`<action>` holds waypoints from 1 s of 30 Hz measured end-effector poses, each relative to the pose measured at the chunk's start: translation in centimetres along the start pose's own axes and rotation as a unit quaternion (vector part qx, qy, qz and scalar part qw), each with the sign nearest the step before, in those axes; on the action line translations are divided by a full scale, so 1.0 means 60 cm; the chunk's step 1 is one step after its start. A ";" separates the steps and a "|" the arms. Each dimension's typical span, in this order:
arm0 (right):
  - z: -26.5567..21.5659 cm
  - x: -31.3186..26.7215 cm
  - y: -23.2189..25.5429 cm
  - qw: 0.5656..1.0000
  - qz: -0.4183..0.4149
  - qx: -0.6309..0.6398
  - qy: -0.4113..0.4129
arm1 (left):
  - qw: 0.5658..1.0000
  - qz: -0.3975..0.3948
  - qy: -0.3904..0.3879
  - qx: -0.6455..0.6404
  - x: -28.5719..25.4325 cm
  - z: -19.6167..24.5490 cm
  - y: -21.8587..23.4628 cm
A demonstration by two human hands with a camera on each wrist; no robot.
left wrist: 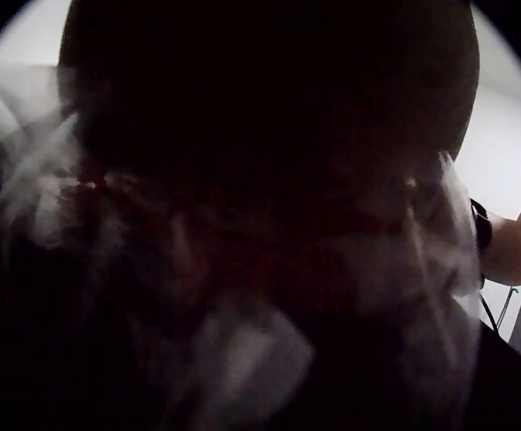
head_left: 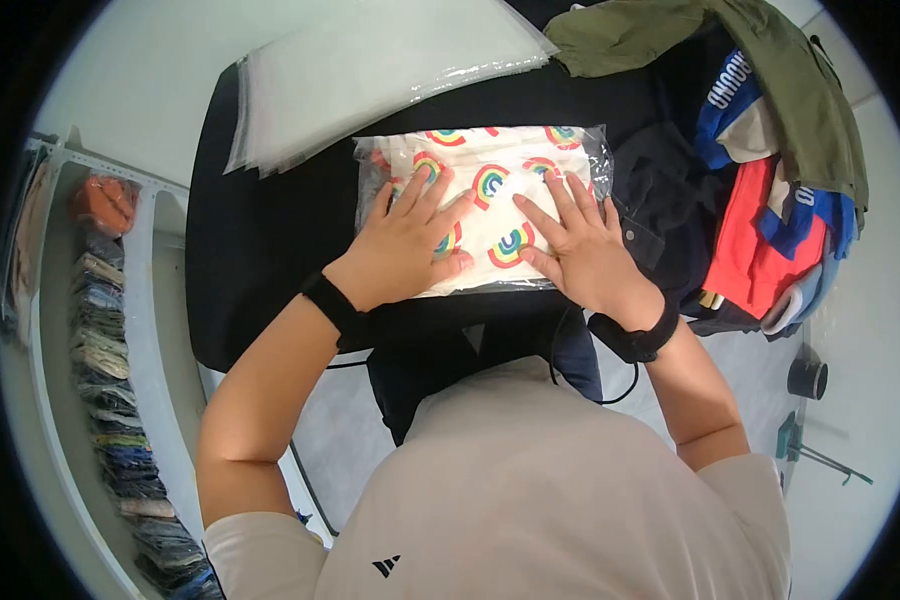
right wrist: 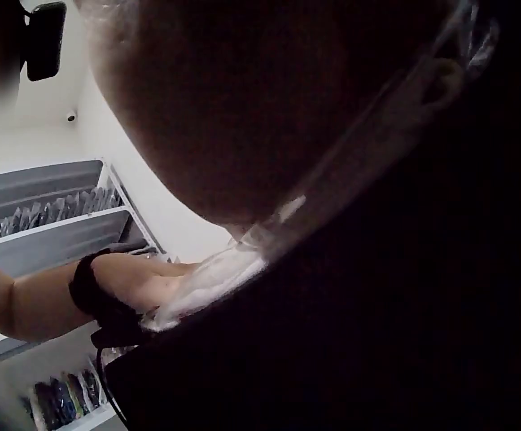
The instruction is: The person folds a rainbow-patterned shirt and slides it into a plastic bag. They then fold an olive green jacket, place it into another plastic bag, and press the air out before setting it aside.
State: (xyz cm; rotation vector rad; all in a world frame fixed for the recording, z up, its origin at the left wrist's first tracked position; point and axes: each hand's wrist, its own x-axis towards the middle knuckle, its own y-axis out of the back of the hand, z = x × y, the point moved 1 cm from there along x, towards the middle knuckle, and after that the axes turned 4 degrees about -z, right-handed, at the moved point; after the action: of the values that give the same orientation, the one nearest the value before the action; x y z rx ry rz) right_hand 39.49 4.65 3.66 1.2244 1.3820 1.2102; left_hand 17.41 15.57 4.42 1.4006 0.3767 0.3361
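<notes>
A clear plastic bag holding white fabric with rainbow prints (head_left: 490, 230) lies flat on the black table (head_left: 260, 240). On its left part rests the left hand (head_left: 400, 245), fingers straight and spread. The right hand (head_left: 585, 250) lies palm down on its right part, fingers also spread. The left wrist view is mostly dark, with blurred plastic (left wrist: 251, 359). In the right wrist view, the left hand (right wrist: 144, 280) touches the edge of the bagged fabric (right wrist: 215, 278).
Clear plastic bags (head_left: 390, 70) are stacked at the table's back left. Piled clothes, including a green garment (head_left: 810, 100) and a red one (head_left: 755, 240), lie at the right. A shelf with packed items (head_left: 110, 340) stands at the left.
</notes>
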 end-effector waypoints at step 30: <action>0.064 0.080 0.036 0.981 -0.188 0.018 0.034 | 0.991 -0.135 -0.012 -0.020 0.059 -0.059 0.030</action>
State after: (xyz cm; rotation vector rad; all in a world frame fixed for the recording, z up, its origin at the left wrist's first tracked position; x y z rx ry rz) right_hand 43.02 9.86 5.30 0.8979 1.6064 0.9714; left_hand 18.96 20.52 5.55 1.2951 0.5296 0.1047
